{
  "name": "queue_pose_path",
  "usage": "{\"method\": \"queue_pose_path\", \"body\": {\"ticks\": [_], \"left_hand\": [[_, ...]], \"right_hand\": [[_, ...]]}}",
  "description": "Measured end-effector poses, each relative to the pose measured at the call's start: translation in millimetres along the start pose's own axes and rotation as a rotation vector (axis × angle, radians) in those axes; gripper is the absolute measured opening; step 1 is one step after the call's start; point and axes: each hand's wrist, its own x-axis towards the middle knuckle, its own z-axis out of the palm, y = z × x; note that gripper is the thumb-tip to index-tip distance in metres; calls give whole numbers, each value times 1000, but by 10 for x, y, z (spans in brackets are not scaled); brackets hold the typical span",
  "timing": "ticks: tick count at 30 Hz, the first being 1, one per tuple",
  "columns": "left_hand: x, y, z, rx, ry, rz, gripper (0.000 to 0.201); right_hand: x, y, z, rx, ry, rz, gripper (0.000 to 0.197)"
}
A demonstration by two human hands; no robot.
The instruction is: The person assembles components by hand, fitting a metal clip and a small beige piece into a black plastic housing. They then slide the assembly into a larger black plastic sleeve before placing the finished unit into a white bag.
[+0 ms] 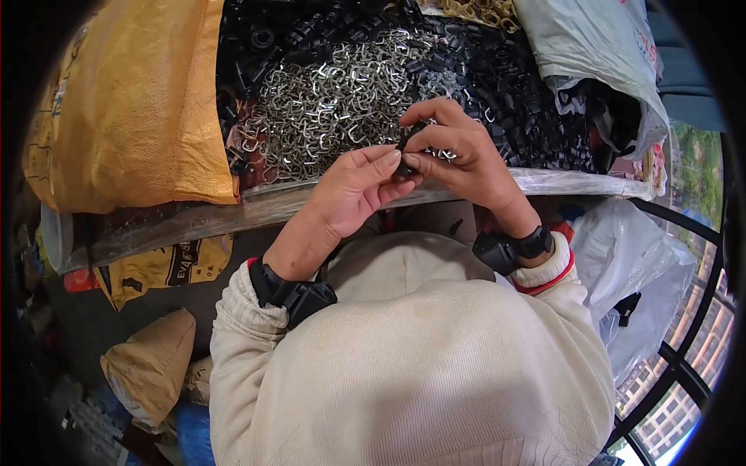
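A small black plastic part [403, 168] is pinched between my two hands above the near edge of the table. My left hand [359, 185] grips it from the left with thumb and fingers. From the right, my right hand [458, 151] closes thumb and forefinger on its upper end. Fingers cover much of the part, so its exact kind cannot be made out. Just beyond my hands lies a heap of shiny bent metal hooks [334, 101]. Small black plastic pieces [521, 109] are piled to the right of the hooks, and larger black fittings [260, 39] lie behind them.
An orange woven sack [148, 101] stands at the table's left, a white plastic bag [594, 54] at its right. Brass-coloured rings [489, 11] lie at the back. Clear film wraps the table edge [287, 203]. Below are a brown paper sack [151, 361] and a translucent bag [637, 272].
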Motion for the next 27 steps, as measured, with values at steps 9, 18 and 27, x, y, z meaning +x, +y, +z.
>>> {"method": "queue_pose_path", "body": {"ticks": [9, 18, 27], "left_hand": [[-35, 0, -54, -82, -10, 10, 17], [-42, 6, -30, -32, -30, -7, 17], [-177, 58, -47, 14, -2, 24, 24]], "right_hand": [[-117, -38, -47, 35, 35, -109, 19], [-138, -115, -56, -308, -77, -203, 27], [53, 138, 23, 131, 153, -10, 23]]}}
